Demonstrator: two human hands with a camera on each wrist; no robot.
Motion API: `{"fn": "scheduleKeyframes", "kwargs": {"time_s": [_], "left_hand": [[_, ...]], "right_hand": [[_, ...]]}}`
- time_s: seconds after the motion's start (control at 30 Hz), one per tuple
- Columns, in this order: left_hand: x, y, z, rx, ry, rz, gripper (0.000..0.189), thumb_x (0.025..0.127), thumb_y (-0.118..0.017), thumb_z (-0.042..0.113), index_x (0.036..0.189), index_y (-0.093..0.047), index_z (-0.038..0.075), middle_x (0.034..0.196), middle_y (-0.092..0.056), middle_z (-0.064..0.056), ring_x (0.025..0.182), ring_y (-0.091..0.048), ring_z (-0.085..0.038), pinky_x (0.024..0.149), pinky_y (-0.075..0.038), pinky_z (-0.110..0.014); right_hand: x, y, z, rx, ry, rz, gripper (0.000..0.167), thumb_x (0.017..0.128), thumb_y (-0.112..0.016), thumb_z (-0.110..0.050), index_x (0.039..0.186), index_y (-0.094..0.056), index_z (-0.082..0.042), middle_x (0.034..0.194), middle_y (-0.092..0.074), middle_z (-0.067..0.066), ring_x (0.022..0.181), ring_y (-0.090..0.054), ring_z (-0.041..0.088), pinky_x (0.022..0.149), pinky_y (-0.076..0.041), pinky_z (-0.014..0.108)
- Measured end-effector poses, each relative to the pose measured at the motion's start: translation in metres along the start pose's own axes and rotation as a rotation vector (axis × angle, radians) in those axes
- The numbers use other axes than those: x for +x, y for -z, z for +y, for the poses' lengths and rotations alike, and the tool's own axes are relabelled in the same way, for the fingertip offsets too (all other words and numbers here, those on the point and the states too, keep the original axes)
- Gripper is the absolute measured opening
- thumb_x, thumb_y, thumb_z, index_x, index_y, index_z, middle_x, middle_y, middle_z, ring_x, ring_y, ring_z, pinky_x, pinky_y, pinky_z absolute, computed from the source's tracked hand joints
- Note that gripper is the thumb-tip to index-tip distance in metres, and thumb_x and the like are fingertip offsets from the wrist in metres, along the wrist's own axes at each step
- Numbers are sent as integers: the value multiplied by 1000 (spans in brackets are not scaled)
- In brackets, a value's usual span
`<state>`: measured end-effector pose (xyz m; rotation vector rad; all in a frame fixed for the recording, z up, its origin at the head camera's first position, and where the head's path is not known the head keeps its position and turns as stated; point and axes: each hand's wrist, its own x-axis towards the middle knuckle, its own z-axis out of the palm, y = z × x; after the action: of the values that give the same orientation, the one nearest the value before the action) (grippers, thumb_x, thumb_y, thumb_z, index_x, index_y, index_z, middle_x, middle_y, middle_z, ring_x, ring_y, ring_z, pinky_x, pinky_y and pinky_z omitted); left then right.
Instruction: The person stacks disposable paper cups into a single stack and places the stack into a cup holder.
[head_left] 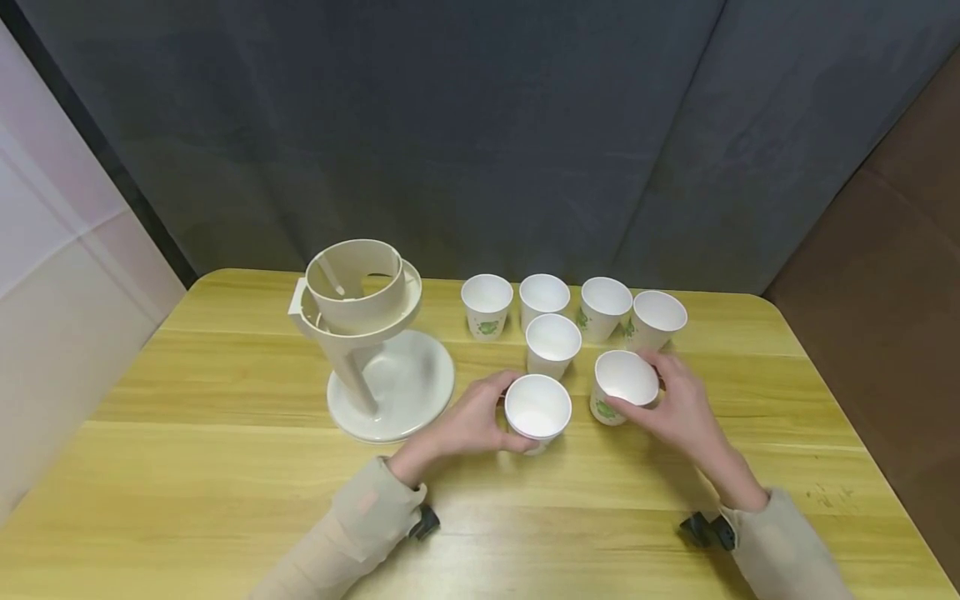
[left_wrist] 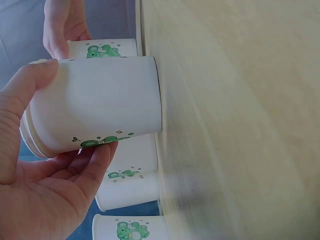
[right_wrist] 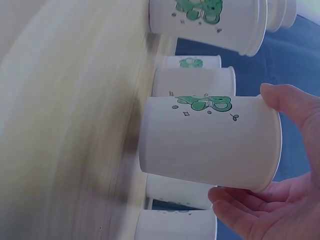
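My left hand (head_left: 476, 417) grips a small stack of white paper cups (head_left: 537, 408) near the front of the group, thumb and fingers round its sides; doubled rims (left_wrist: 37, 135) show in the left wrist view. To the right, my right hand (head_left: 678, 408) holds a white paper cup (head_left: 626, 377), its thumb on the near side and fingers behind. Green cartoon prints mark the cups. Just behind the two hands another paper cup (head_left: 552, 342) stands upright. Both held items appear upright at the tabletop; exact contact underneath cannot be told.
Several more cups, among them a leftmost cup (head_left: 487, 307) and a rightmost cup (head_left: 655, 321), form a back row. A cream plastic stand (head_left: 352, 367) with a ring holder and round white base (head_left: 420, 387) stands left on the wooden table (head_left: 225, 500). Dark cloth (head_left: 450, 133) hangs behind.
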<state>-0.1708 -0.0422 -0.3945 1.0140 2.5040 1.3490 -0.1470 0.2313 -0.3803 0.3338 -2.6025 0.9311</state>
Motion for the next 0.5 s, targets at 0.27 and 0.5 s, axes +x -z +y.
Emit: {"fn": "scheduleKeyframes", "kwargs": {"time_s": [0.27,0.5], "left_hand": [[0,0,1,-10,8,-1,68,63,-85,16,120,-52,-2,110,-62,-10,98,-58,-21,87,-48,-33],[0,0,1,-25,19,1,68,63,-86,15,120,-53,-2,110,-62,-10,99,-58,-22,88,-48,-33]], "right_hand": [[-9,3,-10,-18,53,4,63,60,-86,-18,110,-58,6,100,-61,17,87,-59,28,68,-52,43],[-10,12,-24,19,68,-1,65,59,-87,-16,112,-58,5,101,-62,15,86,-56,23,68,-48,29]]}}
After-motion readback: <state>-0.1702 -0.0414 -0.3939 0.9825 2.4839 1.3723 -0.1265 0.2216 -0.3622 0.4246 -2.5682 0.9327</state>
